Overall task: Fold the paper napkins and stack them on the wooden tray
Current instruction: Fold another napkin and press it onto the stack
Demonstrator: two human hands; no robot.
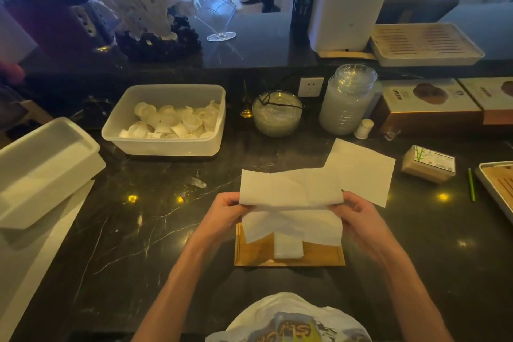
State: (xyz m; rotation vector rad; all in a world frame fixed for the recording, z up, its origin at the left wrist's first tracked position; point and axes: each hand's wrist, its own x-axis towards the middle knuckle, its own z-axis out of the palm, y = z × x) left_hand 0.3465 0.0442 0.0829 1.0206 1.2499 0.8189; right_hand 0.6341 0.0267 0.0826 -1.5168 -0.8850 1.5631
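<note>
Head view has you holding one thin white paper napkin [291, 197] in the air just above the small rectangular wooden tray [249, 254], which sits on the dark marbled worktop [155, 230] straight in front of you. Your left hand [222, 215] pinches the sheet's left edge and your right hand [358, 216] its right edge — fingers [350, 201] of both hands closed narrow on the paper at the line where it bends, with the upper half standing up and the lower half drooping towards the tray.

Expect this sheet to weigh next to nothing and to have no stiffness: it sags wherever it is unsupported and already shows soft creases. It will likely tear if pulled hard and drift if you let one side go, so a light pinch at the edges or corners, both sides level, seems the safest hold; pressing the fold flat should set it.

Counting the napkins — three show: the one in your hands, one unfolded white napkin [363, 172] lying flat on the worktop just beyond your right hand, and one small folded white napkin [288, 248] already on the tray. Whether that folded piece is a single napkin or several stacked, I cannot tell. One wooden tray is in use.
</note>
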